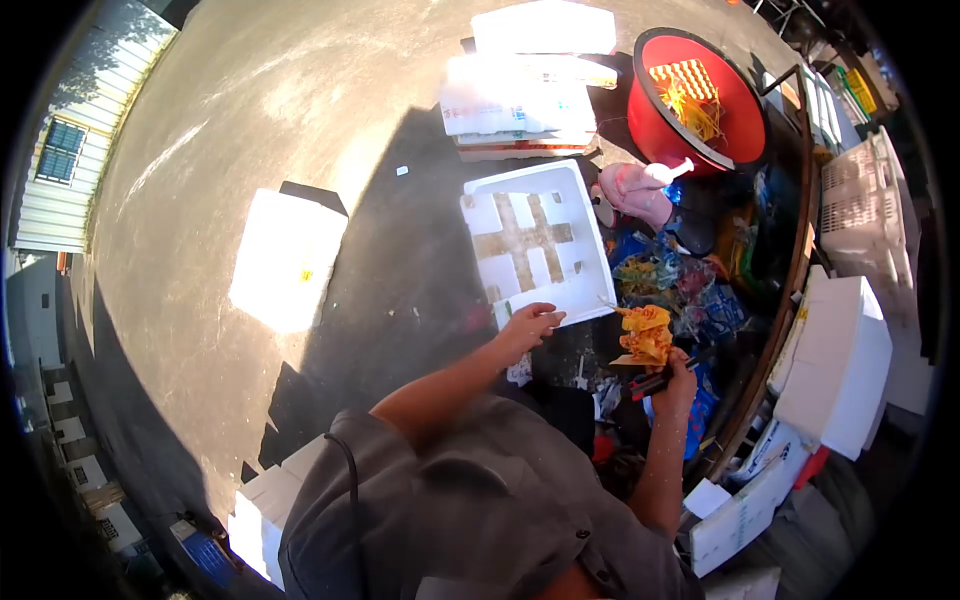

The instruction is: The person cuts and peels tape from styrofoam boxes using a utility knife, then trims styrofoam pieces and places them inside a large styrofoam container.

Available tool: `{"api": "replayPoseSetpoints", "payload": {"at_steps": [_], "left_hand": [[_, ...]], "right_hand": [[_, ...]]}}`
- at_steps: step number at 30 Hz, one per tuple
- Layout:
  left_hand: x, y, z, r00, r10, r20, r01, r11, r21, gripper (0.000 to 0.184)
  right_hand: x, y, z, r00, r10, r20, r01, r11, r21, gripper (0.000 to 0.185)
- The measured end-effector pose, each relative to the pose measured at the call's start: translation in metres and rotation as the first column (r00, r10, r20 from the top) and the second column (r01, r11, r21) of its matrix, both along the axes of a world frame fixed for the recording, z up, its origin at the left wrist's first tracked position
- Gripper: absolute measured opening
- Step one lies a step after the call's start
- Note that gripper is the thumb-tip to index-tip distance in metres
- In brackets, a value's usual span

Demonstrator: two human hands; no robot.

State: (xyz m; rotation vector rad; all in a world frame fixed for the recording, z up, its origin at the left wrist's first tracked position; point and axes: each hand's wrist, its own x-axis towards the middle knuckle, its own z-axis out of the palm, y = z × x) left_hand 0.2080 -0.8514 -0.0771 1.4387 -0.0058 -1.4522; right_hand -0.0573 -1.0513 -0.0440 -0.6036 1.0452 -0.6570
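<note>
My left hand [532, 328] is at the near edge of a white foam box [590, 215], fingers apart and pointing right. Whether the fingertips touch the rim I cannot tell. Strips of brownish residue cross the box's inner floor. My right hand [682, 378] is closed around a slim red-and-black handled tool [650, 386], whose kind is unclear. Right beside those fingers sits a crumpled orange wad [645, 335], like bunched tape or film; how it is held is partly hidden.
Stacked white foam boxes [520, 95] stand beyond, near a red tub [740, 105] with yellow strapping inside. A pink bag-like item [635, 192] and mixed plastic litter [670, 275] lie to the right. Another foam box [287, 260] is on the left; white crates [865, 200] stand far right.
</note>
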Motion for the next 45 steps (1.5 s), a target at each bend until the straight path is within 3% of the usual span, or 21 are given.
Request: {"api": "replayPoseSetpoints", "payload": {"at_steps": [2,4,5,7,10,14,15,18,19,20,22,24,27,30,31,33,35,37,39,43,45], "left_hand": [[0.023,0.001,-0.010,0.997,0.082,0.014,-0.083,0.994,0.069,0.036],[0.037,0.005,-0.045,0.986,0.163,0.037,-0.163,0.987,-0.009,0.022],[0.042,0.008,-0.074,0.979,0.093,0.179,-0.087,0.995,-0.041,0.021],[0.058,0.003,-0.090,0.962,0.131,0.240,-0.122,0.991,-0.052,0.024],[0.077,-0.012,-0.057,0.923,0.381,0.061,-0.383,0.924,0.014,0.032],[0.092,0.012,-0.080,0.922,0.386,0.021,-0.386,0.920,0.060,0.028],[0.100,0.011,-0.090,0.929,0.371,0.007,-0.371,0.926,0.068,0.028],[0.131,-0.013,-0.040,0.882,0.471,0.020,-0.467,0.868,0.166,0.029],[0.149,-0.015,-0.047,0.879,0.475,0.052,-0.477,0.864,0.165,0.029],[0.171,-0.015,-0.056,0.876,0.475,0.081,-0.482,0.860,0.167,0.029],[0.220,-0.022,-0.069,0.869,0.472,0.149,-0.492,0.855,0.164,0.029],[0.284,-0.037,-0.078,0.853,0.470,0.228,-0.509,0.847,0.155,0.029],[0.398,-0.069,-0.107,0.742,0.569,0.355,-0.620,0.783,0.040,0.029],[0.510,-0.105,-0.149,0.667,0.609,0.429,-0.682,0.731,0.023,0.033],[0.539,-0.120,-0.161,0.635,0.582,0.508,-0.696,0.717,0.048,0.038],[0.584,-0.143,-0.187,0.574,0.500,0.648,-0.708,0.701,0.087,0.047],[0.608,-0.163,-0.216,0.520,0.396,0.757,-0.701,0.704,0.114,0.055],[0.621,-0.171,-0.218,0.676,0.381,0.630,-0.614,0.765,0.196,0.059],[0.639,-0.163,-0.262,0.798,0.259,0.545,-0.436,0.872,0.224,0.060],[0.686,-0.140,-0.370,0.861,-0.003,0.509,-0.095,0.981,0.167,0.063],[0.681,-0.157,-0.341,0.899,0.053,0.435,-0.165,0.960,0.225,0.059]], "right_hand": [[0.008,-0.040,0.019,0.987,-0.086,-0.135,0.063,0.984,-0.167,0.012],[-0.001,-0.096,0.015,0.936,-0.140,-0.322,0.047,0.959,-0.281,0.023],[-0.001,-0.120,0.014,0.908,-0.157,-0.388,0.009,0.934,-0.356,0.027],[0.005,-0.169,0.015,0.838,-0.200,-0.507,-0.090,0.867,-0.490,0.037],[0.015,-0.241,0.004,0.726,-0.406,-0.555,-0.202,0.646,-0.736,0.043],[-0.015,-0.342,-0.043,0.756,-0.241,-0.608,-0.257,0.746,-0.615,0.033],[0.028,-0.319,-0.001,0.823,-0.414,-0.390,0.030,0.717,-0.696,0.028],[0.030,-0.349,-0.007,0.880,-0.446,-0.165,0.233,0.707,-0.667,0.027],[0.028,-0.362,-0.017,0.802,-0.578,-0.154,0.345,0.658,-0.670,0.020],[0.028,-0.370,-0.019,0.797,-0.579,-0.173,0.374,0.697,-0.611,0.017],[0.039,-0.375,-0.031,0.789,-0.574,-0.221,0.314,0.685,-0.657,0.020],[0.067,-0.353,-0.023,0.860,-0.482,-0.166,0.338,0.782,-0.523,0.023],[0.100,-0.319,-0.049,0.834,-0.350,-0.425,0.127,0.873,-0.471,0.025],[0.180,-0.273,-0.094,0.772,-0.167,-0.613,0.017,0.970,-0.243,0.023],[0.203,-0.273,-0.126,0.789,-0.115,-0.604,-0.006,0.981,-0.194,0.027],[0.295,-0.267,-0.134,0.816,-0.040,-0.576,-0.080,0.980,-0.182,0.033],[0.385,-0.284,-0.148,0.916,-0.024,-0.399,-0.097,0.955,-0.279,0.031],[0.475,-0.317,-0.155,0.928,-0.085,-0.362,-0.061,0.926,-0.373,0.043],[0.558,-0.332,-0.140,0.885,-0.136,-0.445,-0.070,0.907,-0.416,0.054],[0.647,-0.350,-0.156,0.823,-0.110,-0.556,-0.150,0.904,-0.401,0.057],[0.659,-0.347,-0.168,0.840,-0.130,-0.526,-0.126,0.897,-0.423,0.056]]}}
